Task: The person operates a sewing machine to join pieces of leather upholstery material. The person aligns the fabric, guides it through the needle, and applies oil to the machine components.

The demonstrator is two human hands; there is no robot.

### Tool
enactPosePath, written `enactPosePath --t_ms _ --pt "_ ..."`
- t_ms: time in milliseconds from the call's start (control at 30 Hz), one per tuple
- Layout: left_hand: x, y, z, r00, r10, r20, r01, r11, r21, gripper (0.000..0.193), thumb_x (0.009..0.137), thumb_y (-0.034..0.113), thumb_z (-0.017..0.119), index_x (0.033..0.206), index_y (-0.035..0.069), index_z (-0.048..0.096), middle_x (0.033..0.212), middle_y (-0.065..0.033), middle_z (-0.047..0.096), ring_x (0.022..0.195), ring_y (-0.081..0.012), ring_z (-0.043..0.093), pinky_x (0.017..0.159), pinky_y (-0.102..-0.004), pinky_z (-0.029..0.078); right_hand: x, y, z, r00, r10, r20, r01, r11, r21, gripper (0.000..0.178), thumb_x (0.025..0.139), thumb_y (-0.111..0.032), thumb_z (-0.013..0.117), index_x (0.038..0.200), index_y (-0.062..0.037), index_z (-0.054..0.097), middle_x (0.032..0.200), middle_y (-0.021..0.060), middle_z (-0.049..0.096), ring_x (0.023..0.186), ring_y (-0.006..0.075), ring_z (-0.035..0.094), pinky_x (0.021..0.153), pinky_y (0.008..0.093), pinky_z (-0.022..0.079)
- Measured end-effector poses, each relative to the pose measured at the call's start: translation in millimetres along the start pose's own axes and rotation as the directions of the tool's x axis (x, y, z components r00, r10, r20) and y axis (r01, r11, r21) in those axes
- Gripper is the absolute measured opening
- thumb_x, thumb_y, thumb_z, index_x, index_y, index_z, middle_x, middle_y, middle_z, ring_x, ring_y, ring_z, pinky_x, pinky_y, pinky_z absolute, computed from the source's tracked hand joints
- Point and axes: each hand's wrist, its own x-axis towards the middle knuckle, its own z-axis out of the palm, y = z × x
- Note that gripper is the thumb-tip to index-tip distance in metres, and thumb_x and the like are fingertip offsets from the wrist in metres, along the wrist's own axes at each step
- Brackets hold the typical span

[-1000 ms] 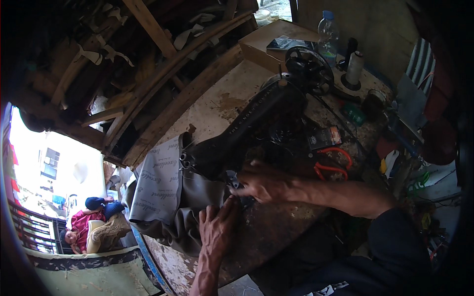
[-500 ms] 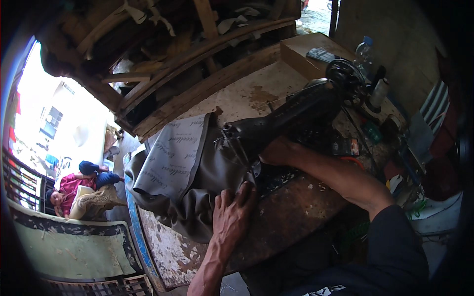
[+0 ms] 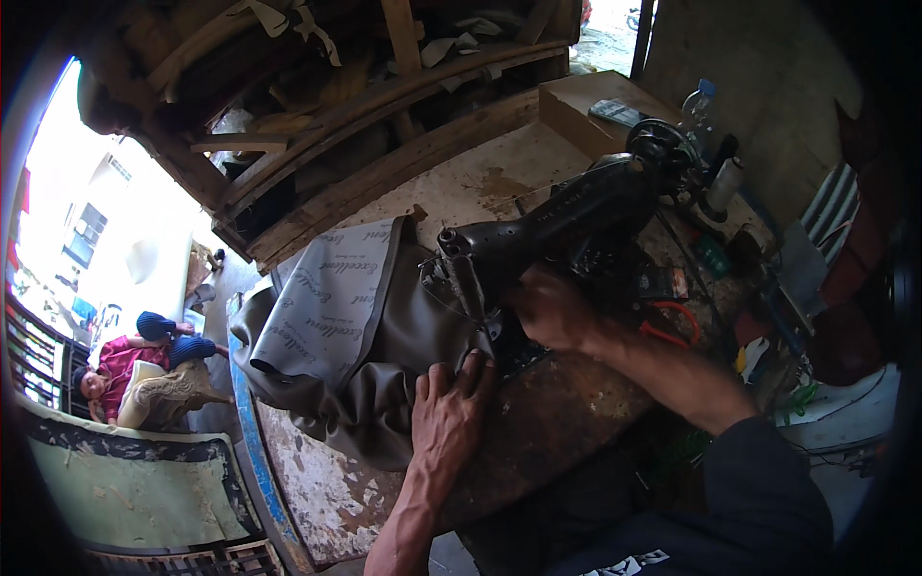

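Note:
A black sewing machine [image 3: 567, 206] stands on the worn table, its needle end over a bunched piece of dark grey-brown leatherette [image 3: 413, 331]. Part of the material is folded over and shows a pale grey printed backing [image 3: 327, 293]. My left hand [image 3: 447, 418] lies on the near edge of the leatherette, fingers stretched forward and pressing it beside the presser foot [image 3: 493, 326]. Under the machine's arm, just right of the needle, is my right hand [image 3: 552, 312]. It is blurred and its fingers are partly hidden, so I cannot tell whether it holds anything.
Orange-handled scissors [image 3: 672, 322] lie right of my right hand. Behind the machine are a cardboard box [image 3: 581, 106], a clear bottle [image 3: 696, 106] and a thread spool [image 3: 725, 182]. A wooden frame [image 3: 403, 96] borders the far side. At left, a person [image 3: 120, 370] sits beyond the table.
My right hand has drawn back toward me from behind the machine's arm, uncovering the orange-handled scissors. My left hand stays on the leatherette. The view has shifted slightly.

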Motion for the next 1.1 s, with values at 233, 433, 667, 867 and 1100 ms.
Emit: enactPosePath --t_ms 233,433,667,867,1100 --pt "3.0 2.2 -3.5 1.000 0.010 0.002 -0.010 1.000 0.019 0.053 0.088 0.009 0.063 0.140 0.016 0.069 0.147 -0.0052 0.066 0.110 -0.0331 0.057 0.097 -0.0464 0.046 -26.5 -31.8 -22.3 0.985 -0.148 -0.085 0.146 0.989 -0.035 0.057 0.087 -0.009 0.068 0.140 -0.0276 0.073 0.125 0.0084 0.065 0.116 0.0280 0.061 0.096 0.0457 0.051" --pt "-7.0 0.6 10.7 0.988 0.046 -0.150 -0.046 0.999 0.006 0.047 0.087 0.012 0.062 0.133 0.012 0.073 0.136 -0.0058 0.070 0.110 -0.0306 0.060 0.095 -0.0442 0.048 -49.6 -50.8 -14.1 0.961 -0.270 -0.062 0.264 0.961 -0.086 0.051 0.086 -0.013 0.071 0.136 -0.0246 0.076 0.126 0.0049 0.064 0.120 0.0260 0.060 0.101 0.0463 0.049" --pt "-10.0 -4.3 14.0 0.987 0.049 -0.151 -0.050 0.999 -0.002 0.041 0.086 0.016 0.068 0.127 0.013 0.076 0.138 -0.0023 0.072 0.110 -0.0265 0.063 0.093 -0.0426 0.049 -8.2 -24.0 -6.7 0.950 -0.006 -0.312 0.060 0.985 0.164 0.023 0.090 -0.009 0.068 0.108 -0.0152 0.081 0.102 0.0074 0.070 0.098 0.0280 0.069 0.091 0.0462 0.055" --pt "-8.8 -0.7 0.9 0.997 0.018 -0.081 -0.016 1.000 0.025 0.040 0.091 0.021 0.071 0.130 0.014 0.075 0.141 -0.0012 0.071 0.111 -0.0272 0.062 0.093 -0.0425 0.047 105.1 12.4 -12.7 0.791 0.278 0.544 -0.608 0.451 0.653 0.042 0.087 -0.027 0.082 0.123 -0.0081 0.075 0.106 0.0115 0.080 0.099 0.0248 0.076 0.087 0.0431 0.057" --pt "-1.9 8.3 6.6 0.997 -0.052 -0.056 0.053 0.998 0.018 0.037 0.087 0.014 0.073 0.124 0.016 0.076 0.142 0.0001 0.072 0.108 -0.0318 0.061 0.095 -0.0460 0.047 135.9 28.1 59.1 0.887 -0.384 -0.257 0.419 0.903 0.097 0.046 0.102 -0.028 0.072 0.143 -0.0069 0.064 0.142 0.0110 0.068 0.118 0.0202 0.070 0.095 0.0372 0.059"
